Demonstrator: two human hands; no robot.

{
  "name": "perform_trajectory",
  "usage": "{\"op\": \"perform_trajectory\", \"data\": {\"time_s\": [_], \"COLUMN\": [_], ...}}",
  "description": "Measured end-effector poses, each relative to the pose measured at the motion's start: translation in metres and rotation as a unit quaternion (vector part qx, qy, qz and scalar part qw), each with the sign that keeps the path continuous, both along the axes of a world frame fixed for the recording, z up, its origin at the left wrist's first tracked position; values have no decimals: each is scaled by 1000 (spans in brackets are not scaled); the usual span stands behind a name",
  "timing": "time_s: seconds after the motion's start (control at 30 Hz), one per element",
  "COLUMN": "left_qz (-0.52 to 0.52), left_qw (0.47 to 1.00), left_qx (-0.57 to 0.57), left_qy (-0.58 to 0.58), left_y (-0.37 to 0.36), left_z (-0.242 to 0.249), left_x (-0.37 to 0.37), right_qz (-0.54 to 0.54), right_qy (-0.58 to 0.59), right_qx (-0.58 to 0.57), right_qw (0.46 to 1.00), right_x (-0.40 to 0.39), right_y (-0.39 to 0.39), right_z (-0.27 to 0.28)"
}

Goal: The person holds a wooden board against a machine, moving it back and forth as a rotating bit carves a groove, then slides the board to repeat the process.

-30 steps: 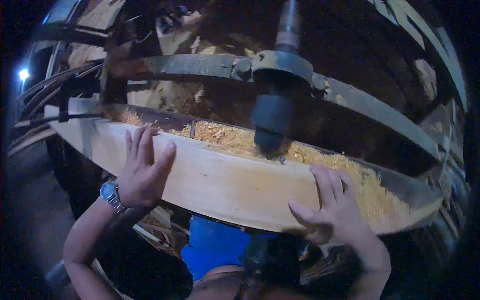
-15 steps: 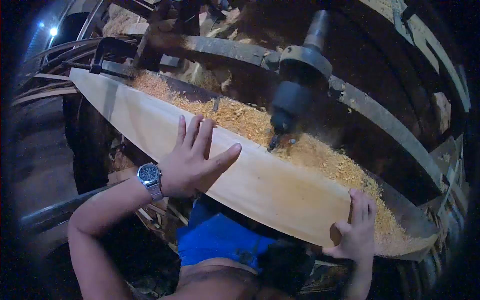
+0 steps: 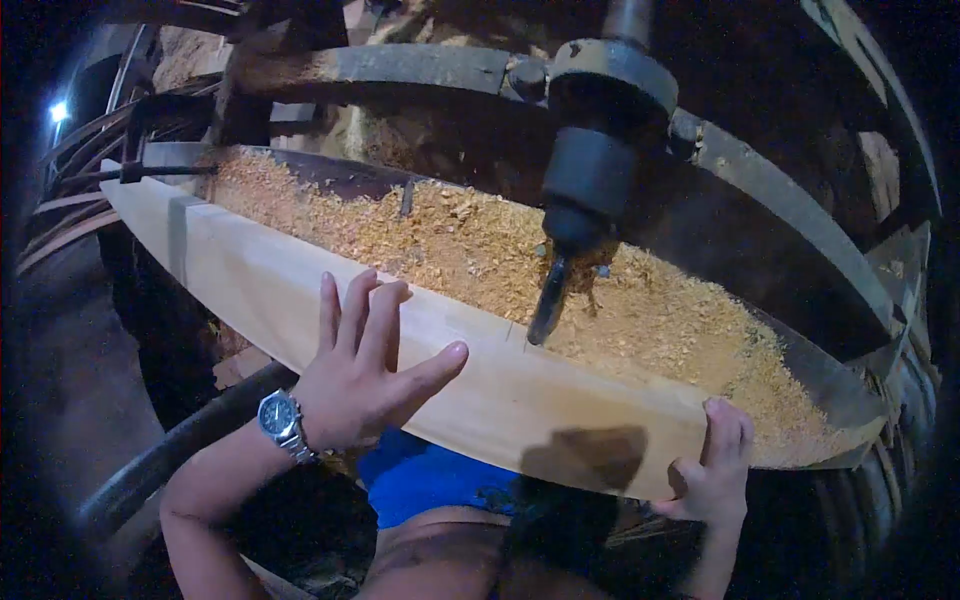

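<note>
A long pale wooden board, tapered at its left end, lies across the front with its broad face toward me. My left hand rests spread on the middle of it, fingertips near the far edge and thumb apart; a metal watch is on that wrist. Toward the board's right end, my right hand grips it, fingers over the far edge and thumb at the near side. Just beyond the board's far edge, a drill bit points down from a dark chuck. Short marks show on the edge near the bit.
Wood shavings cover the machine table behind the board. A clamp stands at the left end, its screw pointing along the table. A curved metal rim arches behind the chuck. Wood strips lie at the far left.
The view has shifted, and the chuck and bit look larger. More shavings now show between the board's far edge and the table's back. Both hands keep about the same places on the board.
</note>
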State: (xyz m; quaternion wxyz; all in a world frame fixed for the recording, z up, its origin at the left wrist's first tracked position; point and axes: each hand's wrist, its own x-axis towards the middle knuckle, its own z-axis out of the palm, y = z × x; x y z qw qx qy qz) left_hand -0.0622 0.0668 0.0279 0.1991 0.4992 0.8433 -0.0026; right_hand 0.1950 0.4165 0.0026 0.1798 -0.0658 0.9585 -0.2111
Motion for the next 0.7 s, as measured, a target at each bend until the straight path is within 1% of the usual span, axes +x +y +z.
{"op": "perform_trajectory", "data": {"time_s": [0.07, 0.1, 0.17, 0.2, 0.27, 0.3, 0.37, 0.4, 0.43, 0.47, 0.5, 0.53, 0.57, 0.63, 0.67, 0.7], "left_qz": [-2, -25, -12, -6, -43, -63, -57, -52, -82, -89, -93, -97, -105, -115, -124, -117], "left_qw": [1000, 1000, 999, 997, 995, 993, 993, 993, 990, 989, 988, 988, 988, 987, 986, 986], "left_qx": [-5, 8, 39, 57, 86, 103, 99, 101, 109, 117, 122, 124, 113, 111, 111, 119], "left_qy": [-11, 12, -33, -52, -17, 2, 15, 23, 20, 19, 20, 11, 1, 13, 14, -24], "left_y": [-3, -10, -13, -13, -18, -16, 5, 14, 18, 20, 21, 19, 18, 13, 10, 11], "left_z": [0, -6, -6, -7, -17, -22, -17, -16, -18, -18, -18, -16, -14, -19, -22, -14], "left_x": [-2, -4, -9, -11, -19, -24, -47, -55, -60, -62, -63, -63, -66, -68, -69, -73], "right_qz": [-7, -9, -15, -1, 21, 13, -5, -23, -37, -48, -73, -220, -355, -438, -414, -393], "right_qy": [-5, 0, 10, 28, 68, 73, 78, 85, 98, 115, 128, 207, 275, 325, 310, 292], "right_qx": [-11, -14, -19, -2, 39, 38, 38, 8, -19, -47, -77, -220, -354, -470, -468, -463], "right_qw": [1000, 1000, 1000, 1000, 997, 997, 996, 996, 994, 991, 986, 928, 821, 694, 717, 739], "right_x": [1, 2, 6, 10, 19, 11, -21, -32, -48, -59, -51, -37, -22, -17, -19, -18], "right_y": [0, 0, 2, 4, 9, 15, 33, 37, 40, 42, 45, 45, 45, 55, 59, 58], "right_z": [-1, -3, -4, -8, -17, -18, -18, -15, -10, -4, -6, -22, -51, -80, -84, -85]}}
